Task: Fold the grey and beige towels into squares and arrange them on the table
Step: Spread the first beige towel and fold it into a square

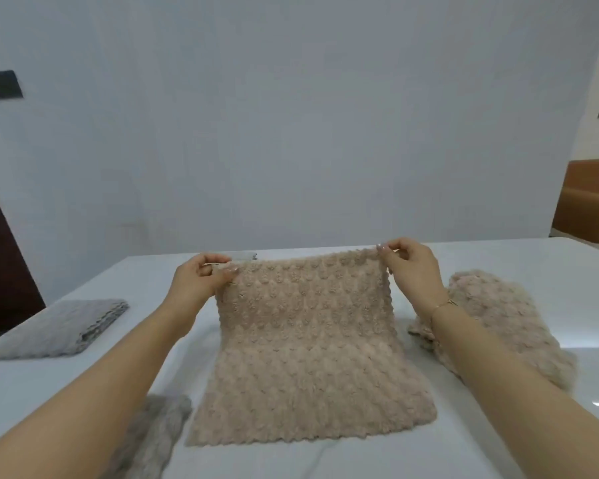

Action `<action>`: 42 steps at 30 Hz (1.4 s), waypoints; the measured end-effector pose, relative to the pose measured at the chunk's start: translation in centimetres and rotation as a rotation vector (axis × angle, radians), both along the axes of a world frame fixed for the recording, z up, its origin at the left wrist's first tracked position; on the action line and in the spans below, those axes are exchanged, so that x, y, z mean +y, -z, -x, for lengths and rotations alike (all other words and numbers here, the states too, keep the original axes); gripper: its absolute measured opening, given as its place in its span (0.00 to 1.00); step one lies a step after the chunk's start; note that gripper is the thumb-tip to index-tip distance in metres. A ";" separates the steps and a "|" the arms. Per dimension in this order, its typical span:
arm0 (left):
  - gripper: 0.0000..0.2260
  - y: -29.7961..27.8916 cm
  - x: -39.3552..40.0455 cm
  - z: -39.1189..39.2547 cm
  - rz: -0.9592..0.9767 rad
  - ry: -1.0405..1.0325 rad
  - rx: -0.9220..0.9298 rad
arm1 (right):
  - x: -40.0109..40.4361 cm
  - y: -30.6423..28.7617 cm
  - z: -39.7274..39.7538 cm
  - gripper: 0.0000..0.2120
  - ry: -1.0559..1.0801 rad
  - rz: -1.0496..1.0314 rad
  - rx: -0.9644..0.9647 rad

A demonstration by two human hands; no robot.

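Fingers of the left hand (201,276) and right hand (408,262) pinch the beige towel's (305,354) far corners, lifting them. Its near edge lies on the worktop (533,271).

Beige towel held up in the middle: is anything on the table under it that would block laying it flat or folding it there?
Nothing visible does. The beige towel hangs from both hands, left hand and right hand, with its near edge on bare table. The other towels lie off to the sides.

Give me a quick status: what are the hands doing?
Left hand and right hand each pinch a top corner of the fluffy beige towel, far edge lifted. Folded grey towel lies left. Nothing in the way.
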State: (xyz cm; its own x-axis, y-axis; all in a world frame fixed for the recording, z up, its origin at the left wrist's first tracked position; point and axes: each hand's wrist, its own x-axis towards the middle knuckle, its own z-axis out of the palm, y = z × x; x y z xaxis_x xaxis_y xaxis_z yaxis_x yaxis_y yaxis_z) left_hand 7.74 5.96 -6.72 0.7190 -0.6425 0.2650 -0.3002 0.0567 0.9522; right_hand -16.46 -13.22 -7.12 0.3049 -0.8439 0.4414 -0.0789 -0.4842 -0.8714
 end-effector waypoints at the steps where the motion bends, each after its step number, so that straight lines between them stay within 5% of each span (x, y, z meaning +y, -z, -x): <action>1: 0.09 0.8 -0.6 -0.4 -0.026 0.004 -0.002 | -0.2 0.6 -0.3 0.09 -0.002 -0.014 0.023; 8: 0.07 4.2 -3.4 -2.5 -0.089 -0.014 -0.004 | -1.8 4.4 -2.2 0.09 -0.031 -0.144 0.081; 13: 0.20 5.6 -3.6 -2.9 -0.255 -0.021 -0.192 | -2.2 6.2 -2.9 0.19 -0.198 -0.298 0.326; 18: 0.17 4.1 -2.5 0.8 -0.556 0.019 -0.555 | 0.1 5.3 -2.7 0.21 -0.215 -0.040 0.523; 25: 0.22 7.5 -0.9 7.8 -0.887 0.171 -0.744 | 6.6 6.8 -3.5 0.24 -0.296 0.412 0.949; 28: 0.25 9.2 0.0 7.7 -0.934 0.106 -0.820 | 6.8 8.4 -2.9 0.27 -0.296 0.418 1.103; 42: 0.26 9.0 1.1 7.9 -1.008 0.044 -0.793 | 5.2 8.4 1.9 0.30 -0.219 0.345 1.152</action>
State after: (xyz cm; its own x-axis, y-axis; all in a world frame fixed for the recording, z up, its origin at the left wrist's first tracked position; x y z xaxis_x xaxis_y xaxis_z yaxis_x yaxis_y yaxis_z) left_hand -0.18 7.09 -15.76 0.5614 -0.8275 -0.0061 -0.8187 -0.5564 0.1421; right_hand -18.35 -8.07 -15.52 0.7866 -0.6173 0.0097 -0.6072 -0.7764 -0.1687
